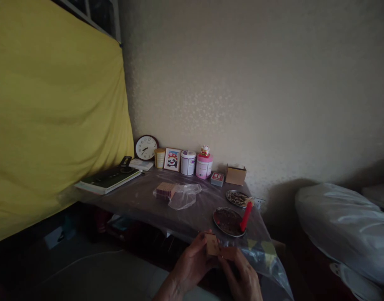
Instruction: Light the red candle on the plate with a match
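A small brown cardboard matchbox (pixel 212 244) is held up in front of the table's near edge. My left hand (pixel 192 261) is closed around its left side, thumb and fingers gripping it. The fingers of my right hand (pixel 240 267) pinch at the box's lower right edge; whether a match is between them is too dark to see. Just beyond the hands, a red candle (pixel 246 216) stands, leaning slightly, at the right side of a round metal plate (pixel 229 221). Behind it, a second plate (pixel 231 195) carries many thin sticks, like used matches.
A stack of matchboxes (pixel 166 190) lies beside a crumpled clear bag (pixel 184 196) on the plastic-covered table (pixel 135 209). Along the wall stand a clock (pixel 146 147), a panda picture (pixel 172 159), tins (pixel 188 163) and an open carton (pixel 236 174). A book (pixel 108 181) lies left.
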Demonstrator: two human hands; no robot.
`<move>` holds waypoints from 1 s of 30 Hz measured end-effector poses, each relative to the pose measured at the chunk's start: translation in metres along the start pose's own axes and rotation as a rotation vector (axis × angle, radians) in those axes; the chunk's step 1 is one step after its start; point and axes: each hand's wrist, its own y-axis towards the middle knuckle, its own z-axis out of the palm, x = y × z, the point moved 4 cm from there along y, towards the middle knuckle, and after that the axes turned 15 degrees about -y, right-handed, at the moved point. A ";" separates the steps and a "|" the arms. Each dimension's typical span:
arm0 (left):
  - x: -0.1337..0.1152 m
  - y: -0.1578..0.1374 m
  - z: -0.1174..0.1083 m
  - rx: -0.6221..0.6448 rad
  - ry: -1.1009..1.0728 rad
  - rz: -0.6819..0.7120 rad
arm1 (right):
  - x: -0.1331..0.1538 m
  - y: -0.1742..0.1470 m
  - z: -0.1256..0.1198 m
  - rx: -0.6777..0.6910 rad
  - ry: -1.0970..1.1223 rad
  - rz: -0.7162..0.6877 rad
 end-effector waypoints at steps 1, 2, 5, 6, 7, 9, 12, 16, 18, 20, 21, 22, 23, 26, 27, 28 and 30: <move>0.000 0.000 -0.001 -0.006 0.006 -0.001 | -0.001 -0.001 0.000 -0.001 -0.002 0.001; 0.001 0.000 -0.002 -0.010 0.019 -0.001 | -0.002 -0.002 0.000 -0.004 -0.006 0.005; 0.001 0.002 -0.004 -0.006 0.114 0.035 | -0.004 -0.003 0.000 -0.029 -0.006 0.004; 0.001 0.002 -0.004 -0.006 0.156 0.061 | -0.005 -0.003 -0.001 -0.047 -0.003 0.001; 0.001 0.003 -0.004 -0.008 0.197 0.089 | -0.006 -0.003 -0.002 -0.063 -0.002 -0.002; 0.000 0.004 -0.002 -0.013 0.264 0.138 | -0.006 -0.002 -0.003 -0.085 -0.005 0.000; -0.001 0.004 0.001 -0.031 0.320 0.175 | -0.006 0.001 -0.005 -0.077 -0.018 0.006; -0.002 0.003 0.002 -0.049 0.344 0.201 | -0.002 0.003 -0.008 -0.061 -0.033 0.001; -0.003 0.003 0.000 -0.051 0.343 0.214 | -0.002 0.003 -0.009 -0.056 -0.040 0.014; -0.003 0.003 -0.002 -0.063 0.358 0.227 | -0.004 0.002 -0.007 -0.041 -0.042 0.029; -0.004 0.003 -0.002 -0.074 0.374 0.233 | -0.005 0.002 -0.006 -0.039 -0.042 0.038; -0.005 0.003 -0.002 -0.086 0.392 0.239 | -0.006 0.001 -0.005 -0.040 -0.044 0.045; -0.005 0.003 -0.002 -0.098 0.405 0.243 | -0.007 0.001 -0.004 -0.033 -0.045 0.048; -0.006 0.003 -0.002 -0.116 0.410 0.253 | -0.009 0.000 -0.003 -0.045 -0.046 0.047; -0.006 0.003 -0.002 -0.119 0.405 0.256 | -0.009 0.000 -0.003 -0.047 -0.047 0.045; -0.006 0.003 -0.002 -0.123 0.399 0.262 | -0.010 -0.001 -0.003 -0.044 -0.050 0.046; -0.006 0.004 -0.002 -0.133 0.385 0.274 | -0.010 -0.001 -0.004 -0.037 -0.058 0.051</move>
